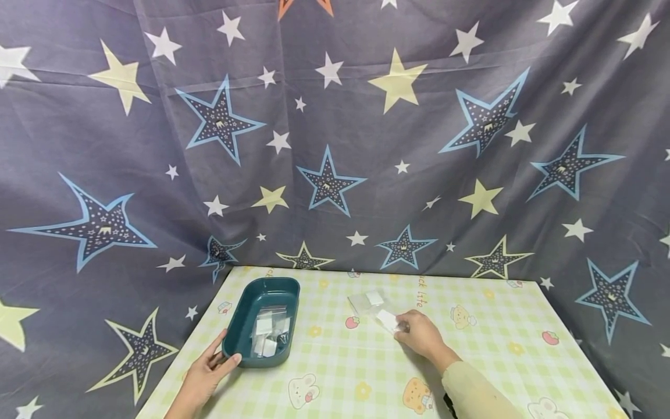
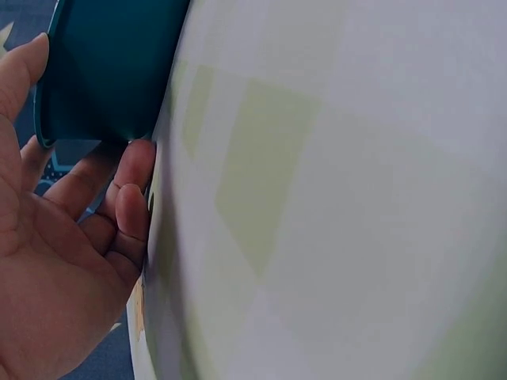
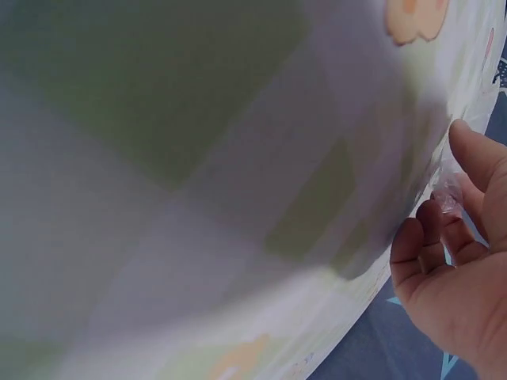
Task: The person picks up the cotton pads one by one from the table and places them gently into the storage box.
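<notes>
A dark teal rectangular plastic container [image 1: 262,362] stands at the left of the table, with several small clear bags [image 1: 264,326] with white labels inside. My left hand [image 1: 205,372] holds its near left corner, thumb at the rim and fingers against the outside; the left wrist view shows the fingertips low at the container's wall. Right of centre, my right hand [image 1: 423,334] pinches the near end of a small clear plastic bag [image 1: 388,320] with a white label. Just beyond it lies another clear bag [image 1: 374,298], which it overlaps in the head view. The bags' contents are hard to make out.
A green and white checked cloth [image 1: 340,372] with cartoon prints covers the table. Behind its far edge and around both sides hangs a dark grey curtain [image 1: 356,128] printed with stars.
</notes>
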A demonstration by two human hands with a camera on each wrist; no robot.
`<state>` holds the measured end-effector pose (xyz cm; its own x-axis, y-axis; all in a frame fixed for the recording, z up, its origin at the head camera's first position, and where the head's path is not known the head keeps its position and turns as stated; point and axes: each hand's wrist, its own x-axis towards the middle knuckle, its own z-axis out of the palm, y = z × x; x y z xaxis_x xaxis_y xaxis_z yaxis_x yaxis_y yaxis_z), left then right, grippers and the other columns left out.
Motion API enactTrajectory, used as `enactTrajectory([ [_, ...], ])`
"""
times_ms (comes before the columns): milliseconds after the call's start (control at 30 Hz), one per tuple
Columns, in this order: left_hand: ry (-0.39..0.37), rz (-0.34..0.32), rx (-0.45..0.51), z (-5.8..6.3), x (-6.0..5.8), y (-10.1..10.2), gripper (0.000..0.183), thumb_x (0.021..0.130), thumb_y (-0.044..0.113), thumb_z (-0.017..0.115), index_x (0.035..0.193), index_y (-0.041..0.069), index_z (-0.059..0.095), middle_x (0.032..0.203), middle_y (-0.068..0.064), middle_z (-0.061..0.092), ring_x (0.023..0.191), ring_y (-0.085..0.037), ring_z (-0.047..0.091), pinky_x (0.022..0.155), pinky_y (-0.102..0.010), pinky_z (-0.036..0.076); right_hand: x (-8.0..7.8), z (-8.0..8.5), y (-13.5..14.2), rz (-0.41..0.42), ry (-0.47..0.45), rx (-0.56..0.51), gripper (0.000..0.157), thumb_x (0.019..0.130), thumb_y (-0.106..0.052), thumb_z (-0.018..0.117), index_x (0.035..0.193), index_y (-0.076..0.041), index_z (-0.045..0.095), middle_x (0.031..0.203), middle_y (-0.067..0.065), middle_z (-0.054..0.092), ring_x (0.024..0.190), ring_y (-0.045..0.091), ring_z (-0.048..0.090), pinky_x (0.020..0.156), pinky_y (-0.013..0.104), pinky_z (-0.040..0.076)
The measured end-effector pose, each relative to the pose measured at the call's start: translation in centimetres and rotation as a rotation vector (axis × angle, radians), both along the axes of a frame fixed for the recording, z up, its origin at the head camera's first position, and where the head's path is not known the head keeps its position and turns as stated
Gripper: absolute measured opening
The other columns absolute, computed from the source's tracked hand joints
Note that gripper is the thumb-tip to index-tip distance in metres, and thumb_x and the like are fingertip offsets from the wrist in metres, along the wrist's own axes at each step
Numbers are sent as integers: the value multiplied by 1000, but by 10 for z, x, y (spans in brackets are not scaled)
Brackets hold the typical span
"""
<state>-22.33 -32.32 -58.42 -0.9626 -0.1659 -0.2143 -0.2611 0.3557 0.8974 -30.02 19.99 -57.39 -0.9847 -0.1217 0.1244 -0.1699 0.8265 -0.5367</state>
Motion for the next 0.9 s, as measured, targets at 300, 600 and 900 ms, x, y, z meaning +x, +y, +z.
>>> enactTrajectory([
  [300, -9, -10, -13, -2, 0, -3, 98, 96, 51, 78, 173, 32, 21, 167, -35, 34, 155, -48, 38, 115, -50, 55, 3, 3, 12, 23, 51, 33, 41, 86, -15, 87, 125, -5, 78, 123, 14, 75, 113, 36, 72, 102, 56, 60],
  [600, -19, -22, -22, -1, 0, -3, 98, 97, 54, 77, 173, 32, 20, 168, -35, 33, 156, -49, 37, 116, -50, 55, 5, 13, 20, 33, 40, 23, 41, 92, -16, 84, 131, -5, 75, 141, 23, 68, 129, 45, 66, 112, 62, 54],
  [900, -5, -29, -53, 1, -1, -2, 98, 97, 54, 77, 173, 31, 20, 164, -33, 40, 154, -47, 41, 117, -52, 54, 5, 32, 22, 39, 107, -15, 43, 92, -21, 85, 130, -5, 75, 138, 21, 68, 103, 32, 75, 88, 50, 65],
])
